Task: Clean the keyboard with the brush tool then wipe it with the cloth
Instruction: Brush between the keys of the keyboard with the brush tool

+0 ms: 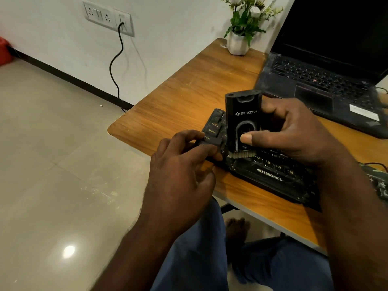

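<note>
Standing upright in the right grip, the one black brush tool is clasped with the thumb pressed flat on its front face and the other fingers curled behind it. Its pale bristles point down, just below that thumb, and touch the keys. The single black keyboard lies under both grips on the wooden tabletop, its near edge running out beneath the right wrist. The left grip is curled round the keyboard's left end, thumb and fingers closed on the corner, just beside the bristles. Beyond the right grip sits one open laptop with a dark screen. Farther off stands one white pot of flowers, well apart from both grips. Two grips are in view.
</note>
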`<state>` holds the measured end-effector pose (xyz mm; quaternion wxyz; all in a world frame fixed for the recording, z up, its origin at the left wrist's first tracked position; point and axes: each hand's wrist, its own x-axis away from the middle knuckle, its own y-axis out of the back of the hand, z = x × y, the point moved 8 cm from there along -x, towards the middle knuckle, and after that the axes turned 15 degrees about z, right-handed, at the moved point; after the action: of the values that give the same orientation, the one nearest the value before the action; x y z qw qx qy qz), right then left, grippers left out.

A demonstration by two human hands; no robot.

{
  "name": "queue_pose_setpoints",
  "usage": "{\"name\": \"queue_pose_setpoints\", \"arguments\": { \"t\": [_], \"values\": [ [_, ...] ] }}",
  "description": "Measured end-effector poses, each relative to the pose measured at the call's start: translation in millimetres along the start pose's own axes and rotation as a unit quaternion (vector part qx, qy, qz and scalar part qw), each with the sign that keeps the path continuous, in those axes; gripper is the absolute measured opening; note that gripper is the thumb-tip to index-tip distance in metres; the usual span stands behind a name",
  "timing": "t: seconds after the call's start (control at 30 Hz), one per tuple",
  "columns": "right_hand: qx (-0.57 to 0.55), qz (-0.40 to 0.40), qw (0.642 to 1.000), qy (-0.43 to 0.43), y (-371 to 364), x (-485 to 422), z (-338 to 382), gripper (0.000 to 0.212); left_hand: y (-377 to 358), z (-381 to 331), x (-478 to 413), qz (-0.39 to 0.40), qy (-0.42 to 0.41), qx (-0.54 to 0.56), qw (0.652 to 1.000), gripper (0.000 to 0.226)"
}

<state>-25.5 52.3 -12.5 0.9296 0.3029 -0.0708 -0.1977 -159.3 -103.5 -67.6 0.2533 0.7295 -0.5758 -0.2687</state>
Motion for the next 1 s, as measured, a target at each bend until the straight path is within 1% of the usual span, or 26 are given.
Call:
{"name": "queue_pose_setpoints", "arguments": {
  "t": [0.1,0.17,0.2,0.23,0.37,0.43,0.5,0.57,0.63,0.7,0.8,0.87,0.93,1.0],
  "values": [
    [0.034,-0.064,0.997,-0.014,7,3,2,0.036,0,0,0,-0.002,-0.003,-0.002,1.0,0.033],
    [0.05,-0.104,0.993,-0.032,12,4,-1,0.037,1,0,0,-0.006,-0.005,-0.002,1.0,0.034],
    [0.046,-0.105,0.993,-0.037,13,4,-4,0.037,0,0,0,-0.007,-0.006,-0.002,1.0,0.034],
    [0.035,-0.089,0.995,-0.035,10,2,-5,0.037,0,0,0,-0.007,-0.006,-0.001,1.0,0.034],
    [0.008,0.021,1.0,0.012,-9,-3,5,0.036,0,-1,0,-0.004,-0.009,-0.003,1.0,0.034],
    [0.004,0.044,0.999,0.023,-13,-4,9,0.037,0,0,1,-0.003,-0.01,-0.008,1.0,0.034],
    [0.031,0.019,0.999,0.023,-8,-3,8,0.04,0,0,1,-0.002,-0.008,-0.008,1.0,0.034],
    [0.073,-0.044,0.996,0.009,1,-2,5,0.043,0,0,1,-0.003,-0.009,-0.01,1.0,0.033],
    [0.087,-0.091,0.992,-0.005,7,-1,3,0.041,0,0,1,-0.005,-0.009,-0.011,1.0,0.032],
    [0.078,-0.078,0.994,-0.006,4,-2,3,0.037,0,0,1,-0.005,-0.006,-0.004,1.0,0.033],
    [0.042,-0.004,0.999,0.02,-11,-5,10,0.035,0,-1,1,-0.006,-0.01,0.002,1.0,0.032],
    [0.036,0.019,0.999,0.029,-15,-7,13,0.037,1,-2,1,-0.009,-0.011,0.003,1.0,0.031],
    [0.044,0.004,0.999,0.031,-12,-6,12,0.039,1,-1,1,-0.006,-0.007,0.004,1.0,0.029],
    [0.064,-0.044,0.997,0.025,-3,-5,10,0.039,-1,0,1,-0.001,-0.004,0.003,1.0,0.031]
  ]
}}
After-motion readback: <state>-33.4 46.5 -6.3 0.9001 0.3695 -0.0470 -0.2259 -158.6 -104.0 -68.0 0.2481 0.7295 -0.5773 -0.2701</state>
